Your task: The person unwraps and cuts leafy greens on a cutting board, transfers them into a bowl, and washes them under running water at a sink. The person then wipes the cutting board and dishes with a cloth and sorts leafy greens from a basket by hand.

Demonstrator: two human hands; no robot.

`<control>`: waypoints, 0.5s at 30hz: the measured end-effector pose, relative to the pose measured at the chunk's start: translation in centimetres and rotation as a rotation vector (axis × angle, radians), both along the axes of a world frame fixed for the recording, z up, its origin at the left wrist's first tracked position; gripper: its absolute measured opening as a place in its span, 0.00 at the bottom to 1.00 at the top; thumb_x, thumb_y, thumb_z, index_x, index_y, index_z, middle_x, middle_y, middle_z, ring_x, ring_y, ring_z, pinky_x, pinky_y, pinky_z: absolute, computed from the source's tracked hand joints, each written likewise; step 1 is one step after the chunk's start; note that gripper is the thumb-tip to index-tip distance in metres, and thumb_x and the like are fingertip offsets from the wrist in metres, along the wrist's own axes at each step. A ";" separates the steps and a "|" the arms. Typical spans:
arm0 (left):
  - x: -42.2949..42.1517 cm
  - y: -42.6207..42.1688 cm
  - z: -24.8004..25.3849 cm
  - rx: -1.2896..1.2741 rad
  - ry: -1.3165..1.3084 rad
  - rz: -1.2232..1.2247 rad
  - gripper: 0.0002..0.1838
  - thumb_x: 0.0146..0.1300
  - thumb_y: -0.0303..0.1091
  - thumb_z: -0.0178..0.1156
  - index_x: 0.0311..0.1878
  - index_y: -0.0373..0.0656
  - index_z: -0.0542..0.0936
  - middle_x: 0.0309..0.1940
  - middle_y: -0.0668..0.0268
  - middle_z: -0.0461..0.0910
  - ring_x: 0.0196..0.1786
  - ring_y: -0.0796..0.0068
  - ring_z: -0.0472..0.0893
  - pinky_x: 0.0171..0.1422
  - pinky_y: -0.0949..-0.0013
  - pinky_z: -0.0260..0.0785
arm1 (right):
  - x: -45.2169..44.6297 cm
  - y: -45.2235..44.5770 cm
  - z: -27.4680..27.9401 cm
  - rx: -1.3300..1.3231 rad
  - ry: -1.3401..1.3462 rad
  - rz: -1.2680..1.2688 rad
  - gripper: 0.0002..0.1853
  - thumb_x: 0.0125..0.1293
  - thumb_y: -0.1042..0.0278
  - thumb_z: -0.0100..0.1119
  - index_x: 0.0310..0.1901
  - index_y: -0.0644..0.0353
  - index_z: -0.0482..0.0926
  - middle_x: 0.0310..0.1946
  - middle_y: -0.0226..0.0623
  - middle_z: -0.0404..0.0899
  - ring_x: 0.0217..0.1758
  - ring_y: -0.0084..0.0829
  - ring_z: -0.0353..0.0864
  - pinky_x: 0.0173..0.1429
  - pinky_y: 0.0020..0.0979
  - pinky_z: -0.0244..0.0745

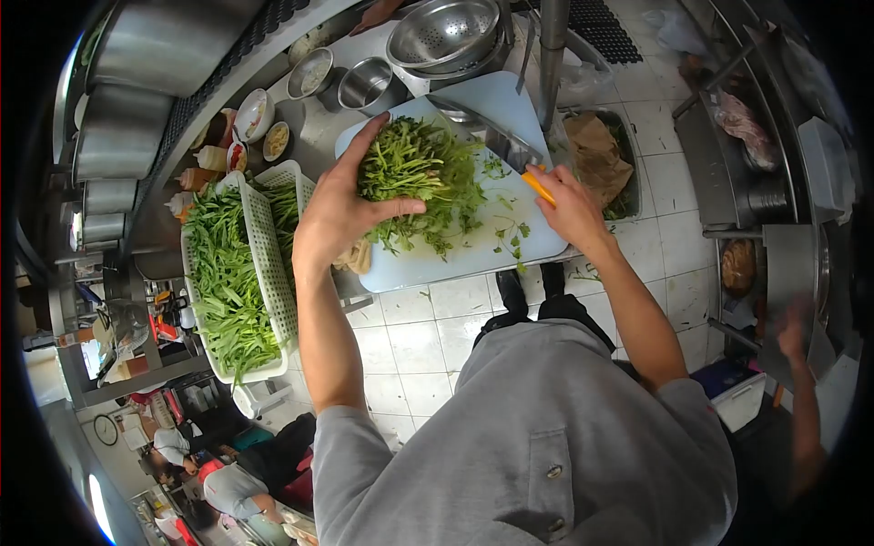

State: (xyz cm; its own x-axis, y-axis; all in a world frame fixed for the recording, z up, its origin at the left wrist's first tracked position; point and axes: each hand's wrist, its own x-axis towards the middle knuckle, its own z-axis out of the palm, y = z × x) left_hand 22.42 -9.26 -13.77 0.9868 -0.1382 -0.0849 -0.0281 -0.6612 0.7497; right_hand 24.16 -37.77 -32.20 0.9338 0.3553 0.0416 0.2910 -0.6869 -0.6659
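My left hand (341,214) grips a thick bunch of leafy green herbs (414,168), with thumb and fingers on two sides of it. The bunch lies on a pale blue-white cutting board (455,259), its cut stems showing on top. In my right hand (575,211) is a knife (510,146) with an orange handle, closed in my fingers. Its blade points away to the upper left, over the board and apart from my left hand. Loose leaves (512,238) are scattered on the board near the right hand.
Left of the board stands a white perforated basket (269,250) of long green leaves. Behind are a colander (443,32), a steel pot (371,85) and small bowls (255,116). A bin (624,164) with brown paper stands right. Another person's arm (801,400) shows at far right.
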 end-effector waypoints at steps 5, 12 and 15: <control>0.1 -0.4 -4.2 0.283 0.038 -0.074 0.64 0.33 0.51 0.81 0.76 0.51 0.57 0.74 0.49 0.56 0.77 0.52 0.54 0.77 0.56 0.57 | 0.0 0.0 0.2 0.004 0.002 0.002 0.28 0.61 0.73 0.61 0.65 0.47 0.72 0.46 0.40 0.73 0.44 0.45 0.80 0.47 0.43 0.77; 0.7 -3.0 -12.1 0.521 0.083 -0.036 0.48 0.44 0.41 0.76 0.72 0.59 0.64 0.67 0.49 0.67 0.69 0.49 0.66 0.72 0.55 0.64 | 0.1 -0.1 0.1 -0.004 -0.008 0.008 0.28 0.61 0.74 0.61 0.65 0.48 0.72 0.46 0.40 0.73 0.44 0.45 0.80 0.47 0.43 0.77; 1.7 0.0 -11.0 0.319 0.015 -0.006 0.36 0.49 0.29 0.68 0.66 0.52 0.71 0.58 0.52 0.76 0.59 0.52 0.77 0.65 0.59 0.68 | -0.2 -0.2 -0.2 0.002 -0.006 0.008 0.28 0.61 0.74 0.61 0.65 0.48 0.72 0.46 0.39 0.73 0.45 0.44 0.80 0.47 0.42 0.77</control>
